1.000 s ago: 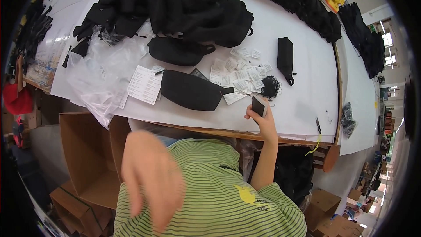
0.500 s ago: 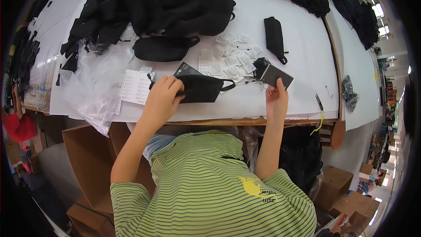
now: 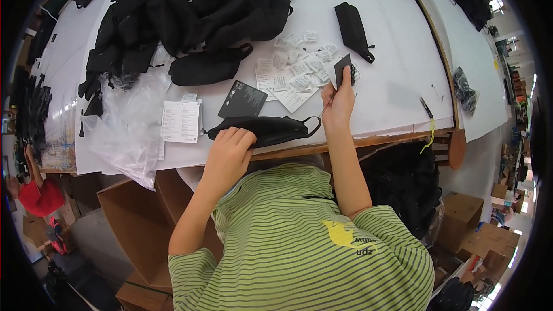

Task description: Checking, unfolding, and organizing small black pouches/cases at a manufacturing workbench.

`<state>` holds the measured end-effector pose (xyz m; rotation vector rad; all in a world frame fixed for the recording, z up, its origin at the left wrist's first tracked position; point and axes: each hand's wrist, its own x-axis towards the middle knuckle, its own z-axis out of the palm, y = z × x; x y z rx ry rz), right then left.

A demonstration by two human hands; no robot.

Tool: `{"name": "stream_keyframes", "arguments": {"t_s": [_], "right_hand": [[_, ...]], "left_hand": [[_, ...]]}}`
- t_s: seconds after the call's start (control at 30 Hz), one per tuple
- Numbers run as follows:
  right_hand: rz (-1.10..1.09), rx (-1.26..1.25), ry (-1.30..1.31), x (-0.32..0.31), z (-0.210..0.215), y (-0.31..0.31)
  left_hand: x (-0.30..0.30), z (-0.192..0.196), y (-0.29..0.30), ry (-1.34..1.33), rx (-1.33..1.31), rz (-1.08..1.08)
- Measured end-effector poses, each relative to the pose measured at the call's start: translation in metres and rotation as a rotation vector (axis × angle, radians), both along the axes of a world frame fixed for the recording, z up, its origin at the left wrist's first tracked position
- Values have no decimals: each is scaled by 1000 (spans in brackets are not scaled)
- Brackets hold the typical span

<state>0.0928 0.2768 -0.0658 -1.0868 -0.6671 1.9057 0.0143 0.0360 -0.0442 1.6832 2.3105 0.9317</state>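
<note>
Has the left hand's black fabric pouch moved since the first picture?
Yes: the pouch has shifted toward the white table's brown wooden front edge.

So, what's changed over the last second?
The left hand came forward and took hold of the black pouch, which shifted toward the person, uncovering more of the dark card behind it. The right hand moved away from the person, still holding the dark tag. The label pile and slim pouch at right stayed put.
</note>
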Motion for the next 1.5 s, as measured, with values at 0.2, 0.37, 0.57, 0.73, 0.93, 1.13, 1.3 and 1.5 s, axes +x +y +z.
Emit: {"name": "stream_keyframes", "arguments": {"t_s": [0.2,0.37,0.57,0.73,0.93,1.13,1.3,1.5], "right_hand": [[80,97,-63,0,-3,-6],[4,243,-152,0,-12,-1],[-15,292,-121,13,-12,10],[93,517,-243,19,21,7],[973,1293,-564,9,72,-39],[1177,1820,-828,-9,23,-46],[1274,1567,-689,-5,48,-38],[1303,1674,-709,7,30,-25]], "left_hand": [[-3,2,-2,-17,-3,-11],[-5,6,0,-18,4,-14],[-10,7,2,-27,-2,-18],[-12,7,0,-25,5,11],[-12,1,1,-59,67,57],[-4,-4,8,-242,349,178],[-19,-20,7,-7,174,29],[-77,-16,7,-63,321,613]]}}
